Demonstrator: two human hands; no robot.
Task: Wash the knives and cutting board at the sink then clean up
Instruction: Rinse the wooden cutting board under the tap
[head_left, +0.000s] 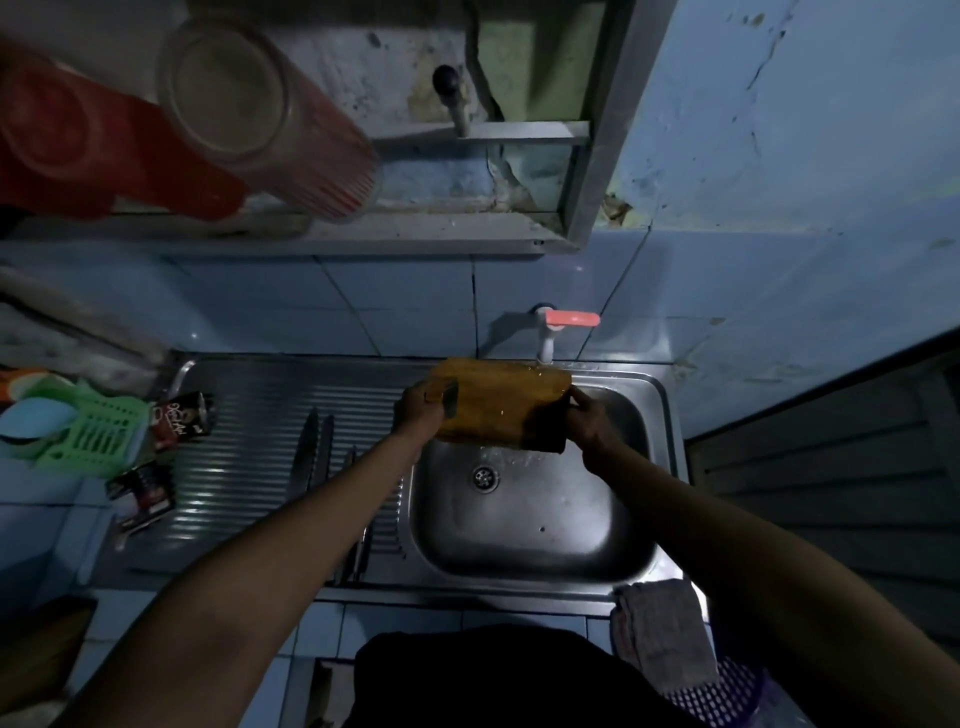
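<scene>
Holding the board (498, 402) over the far part of the sink (530, 525), both hands grip it at opposite ends. Left hand (420, 410): fingers curled round the left end, with the thumb on the near face. Right hand (597, 421): fingers and thumb pinching the right end, next to a dark patch at the board's near right corner. The board is tilted, far edge raised, directly under the tap (548, 338). The tap is mounted on the tiled wall and has a pink lever pointing right. Water runs off the board's near edge and falls toward the drain (485, 475), and droplets show on the board's surface.

Knives (317, 447) lie on the ribbed drainboard (249, 467), left of the basin, blades pointing far. Their handles are partly hidden under the left forearm, so the exact count cannot be told.

At the drainboard's left edge lie two dark packets (182, 421). Further left sits a green basket (98, 431). A cloth (660, 634) hangs over the near right corner of the counter. On the far shelf above the sink stand a clear jar (260, 119) and a red container (88, 150), both blurred.
</scene>
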